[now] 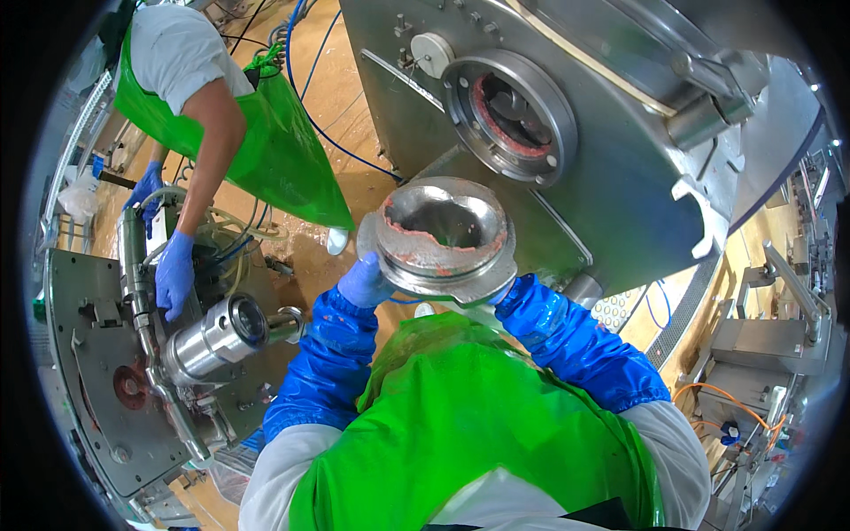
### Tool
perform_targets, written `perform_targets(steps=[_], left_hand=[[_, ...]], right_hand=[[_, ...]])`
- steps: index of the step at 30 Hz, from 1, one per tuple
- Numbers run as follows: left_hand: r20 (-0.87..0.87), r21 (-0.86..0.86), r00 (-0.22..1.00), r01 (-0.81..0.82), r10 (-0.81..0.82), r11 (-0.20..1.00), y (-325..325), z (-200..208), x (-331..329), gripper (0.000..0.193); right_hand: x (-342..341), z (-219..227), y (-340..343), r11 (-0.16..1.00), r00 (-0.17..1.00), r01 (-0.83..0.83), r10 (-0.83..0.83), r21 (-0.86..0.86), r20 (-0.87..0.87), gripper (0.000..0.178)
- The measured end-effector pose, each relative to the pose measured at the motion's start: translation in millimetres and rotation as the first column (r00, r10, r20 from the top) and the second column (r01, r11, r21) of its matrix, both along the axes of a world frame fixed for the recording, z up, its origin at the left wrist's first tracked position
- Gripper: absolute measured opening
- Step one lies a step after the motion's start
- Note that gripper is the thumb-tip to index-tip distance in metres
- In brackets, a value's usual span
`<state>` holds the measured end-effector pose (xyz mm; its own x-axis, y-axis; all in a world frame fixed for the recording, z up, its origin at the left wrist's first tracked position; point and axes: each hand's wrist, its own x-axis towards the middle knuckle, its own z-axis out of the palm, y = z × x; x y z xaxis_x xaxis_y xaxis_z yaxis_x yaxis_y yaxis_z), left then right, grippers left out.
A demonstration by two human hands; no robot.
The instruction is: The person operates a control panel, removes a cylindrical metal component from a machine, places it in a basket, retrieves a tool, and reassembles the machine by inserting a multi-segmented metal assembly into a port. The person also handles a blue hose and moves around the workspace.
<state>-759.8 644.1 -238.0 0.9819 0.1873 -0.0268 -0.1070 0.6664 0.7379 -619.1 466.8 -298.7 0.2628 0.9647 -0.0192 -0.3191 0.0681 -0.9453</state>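
Observation:
Between my two hands I hold a heavy metal ring-shaped housing (443,258) in front of my apron, its wide bore tilted up toward me. Pink meat residue clings to its rim and inner edge. My left hand (365,281), in a blue glove, grips its left side, with the fingers partly behind the metal. On the lower right side is my right hand (503,292), mostly hidden by the housing and the blue sleeve. Just beyond it, the large steel machine (416,115) has a round flanged opening (511,117) with pink residue inside.
At the left, a co-worker in a green apron (266,146) has gloved hands on a steel machine with pipes (97,354) and a metal cylinder (217,341). A blue hose (341,146) crosses the wet tan floor. Steel equipment (761,345) stands at the right.

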Motion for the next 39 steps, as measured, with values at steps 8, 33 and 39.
perform_targets(steps=[8,33,39], left_hand=[[-0.167,-0.348,0.967,-0.239,0.191,0.907,-107.4,15.2,-27.9,0.063],[-0.412,-0.532,0.749,0.265,-0.519,0.804,-515.3,-219.1,115.7,0.046],[-0.606,-0.298,0.58,0.469,-0.544,0.832,-547.8,-268.8,174.7,0.027]], right_hand=[[-6.9,61.7,-115.9,0.982,0.934,-0.18,0.191,-0.062,0.303,0.104],[2.0,-106.1,-581.6,0.375,0.331,0.644,-0.922,-0.667,-0.199,0.038],[62.0,-183.4,-622.0,0.386,0.452,0.585,-0.886,-0.713,-0.108,0.027]])
